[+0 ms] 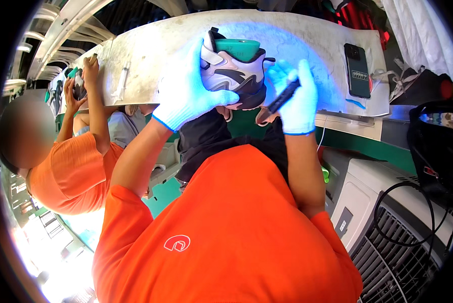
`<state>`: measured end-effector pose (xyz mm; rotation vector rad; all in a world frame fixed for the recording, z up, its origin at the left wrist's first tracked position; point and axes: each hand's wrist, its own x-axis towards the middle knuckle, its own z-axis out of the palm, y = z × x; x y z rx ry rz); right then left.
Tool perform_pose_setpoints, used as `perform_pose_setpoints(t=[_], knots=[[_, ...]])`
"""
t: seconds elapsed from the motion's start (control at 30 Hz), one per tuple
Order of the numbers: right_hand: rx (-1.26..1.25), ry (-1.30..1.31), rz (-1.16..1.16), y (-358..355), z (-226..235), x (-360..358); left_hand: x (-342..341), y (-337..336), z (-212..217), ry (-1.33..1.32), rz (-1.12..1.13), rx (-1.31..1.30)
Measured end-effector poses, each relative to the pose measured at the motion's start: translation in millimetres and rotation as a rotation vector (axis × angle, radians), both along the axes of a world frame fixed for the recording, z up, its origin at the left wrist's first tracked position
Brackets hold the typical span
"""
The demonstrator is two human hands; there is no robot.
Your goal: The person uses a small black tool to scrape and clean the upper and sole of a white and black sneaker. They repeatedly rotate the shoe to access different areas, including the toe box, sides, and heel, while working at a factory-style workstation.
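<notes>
Roughly, item 1: sneaker (234, 76), white/grey/black panels w/ a teal insert showing at the collar. Held above the worktop (151, 48), lit by bluish light. Left hand (186, 88), in a white knit glove w/ blue cuff, clenched round heel and side; thumb lies across the upper. Right hand (296, 98), same glove type, grips a slim dark pen-like tool (283, 97), tip angled toward the sole edge.

Handling est.: light, sole stiff and rubbery, upper soft and padded, prob. gives under pressure. Not fragile; smooth panels may slip, knit glove helps. Best hold: heel plus midsole, as now.

Item 2: worktop, pale, scuffed, curved by lens. On it: dark phone (358, 69) far right, syringe-like applicator (121, 81) at left.

Item 3: co-worker's hands (82, 83) at left, orange sleeve, on another shoe; grip unclear.
</notes>
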<state>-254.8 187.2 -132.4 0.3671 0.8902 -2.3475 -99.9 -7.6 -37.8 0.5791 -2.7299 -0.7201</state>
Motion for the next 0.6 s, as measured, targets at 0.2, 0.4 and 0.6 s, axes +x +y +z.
perform_pose_setpoints(t=[0.2, 0.4, 0.6], knots=[[0.346, 0.147, -0.069, -30.8, 10.8, 30.2, 3.9, 6.8, 1.5, 0.043, -0.024, -0.030], [0.630, 0.080, -0.027, -33.8, 19.9, 32.4, 5.9, 17.7, 2.9, 0.078, 0.003, 0.040], [0.622, 0.213, -0.064, -33.3, 22.6, 35.1, 15.2, 15.4, -15.6, 0.129, -0.021, 0.021]])
